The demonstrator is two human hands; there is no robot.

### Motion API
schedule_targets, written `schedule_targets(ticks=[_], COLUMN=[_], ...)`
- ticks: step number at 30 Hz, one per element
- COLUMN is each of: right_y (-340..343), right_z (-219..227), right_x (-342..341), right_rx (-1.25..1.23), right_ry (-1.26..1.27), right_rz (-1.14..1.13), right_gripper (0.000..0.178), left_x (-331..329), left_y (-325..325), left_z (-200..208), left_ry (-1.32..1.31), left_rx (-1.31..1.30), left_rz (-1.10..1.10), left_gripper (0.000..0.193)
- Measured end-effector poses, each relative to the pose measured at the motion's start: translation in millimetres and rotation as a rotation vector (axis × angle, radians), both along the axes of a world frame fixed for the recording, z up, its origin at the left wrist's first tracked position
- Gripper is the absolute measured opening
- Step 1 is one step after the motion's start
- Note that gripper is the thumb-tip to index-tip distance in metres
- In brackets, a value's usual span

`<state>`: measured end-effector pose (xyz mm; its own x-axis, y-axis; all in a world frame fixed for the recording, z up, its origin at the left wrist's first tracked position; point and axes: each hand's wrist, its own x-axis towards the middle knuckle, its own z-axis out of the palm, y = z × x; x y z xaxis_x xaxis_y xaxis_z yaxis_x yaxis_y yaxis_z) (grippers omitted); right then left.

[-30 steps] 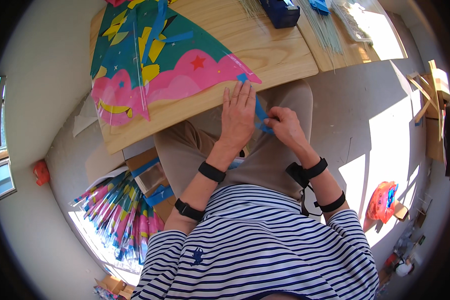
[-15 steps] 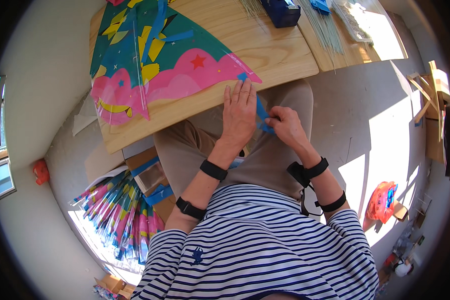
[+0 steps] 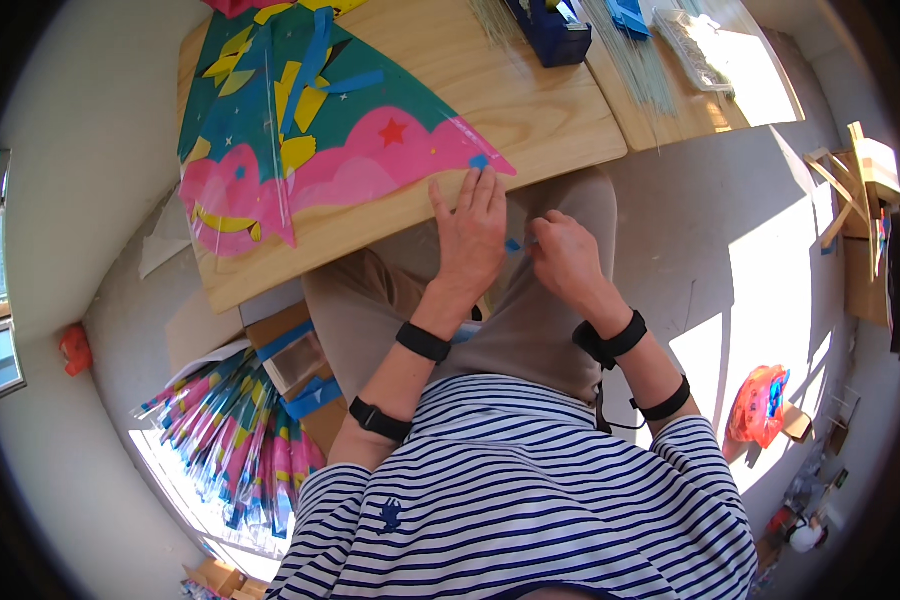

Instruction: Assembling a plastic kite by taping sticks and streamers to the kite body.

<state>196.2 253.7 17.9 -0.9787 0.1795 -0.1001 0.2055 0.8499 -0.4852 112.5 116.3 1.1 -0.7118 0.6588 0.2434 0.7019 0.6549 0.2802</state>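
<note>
A kite sheet (image 3: 355, 165) of printed plastic, green and pink with yellow shapes, lies on the wooden table. My left hand (image 3: 470, 230) is open, its fingers stretched out over the table's near edge and touching the sheet's pink border. Just past those fingertips, a small blue piece (image 3: 479, 161) sits by the sheet's right corner. My right hand (image 3: 567, 258) is closed in a pinch above my right thigh, off the table. Beside its fingertips shows a bit of blue strip (image 3: 512, 245); the rest of that strip is mostly hidden by the hand.
Blue ribbons (image 3: 315, 75) lie across the sheet. A dark blue tape dispenser (image 3: 555, 35), thin pale rods (image 3: 635, 70) and a clear plastic tray (image 3: 690, 50) stand farther back. Beside my left leg are a cardboard box (image 3: 295, 355) and a fanned stack of printed sheets (image 3: 235, 430).
The blue strip stretched between my hands now shows only as a small bit. My right hand has turned and drawn in slightly; my left thumb has spread from the fingers.
</note>
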Motion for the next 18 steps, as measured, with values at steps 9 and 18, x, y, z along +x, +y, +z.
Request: schedule_targets(ticks=[9,18], right_y=[88,168], right_z=[12,57], right_x=[-109,-217], right_rx=[-0.440,-0.614], right_ry=[0.325,0.321], right_rz=[-0.504,-0.627], right_gripper=[0.030,0.032], left_x=[-1,-1], left_y=[-1,-2], left_z=[5,4], left_ry=[-0.033,-0.003], left_rx=[-0.049,-0.066], left_rz=[0.020,0.001], left_gripper=[0.051,0.049])
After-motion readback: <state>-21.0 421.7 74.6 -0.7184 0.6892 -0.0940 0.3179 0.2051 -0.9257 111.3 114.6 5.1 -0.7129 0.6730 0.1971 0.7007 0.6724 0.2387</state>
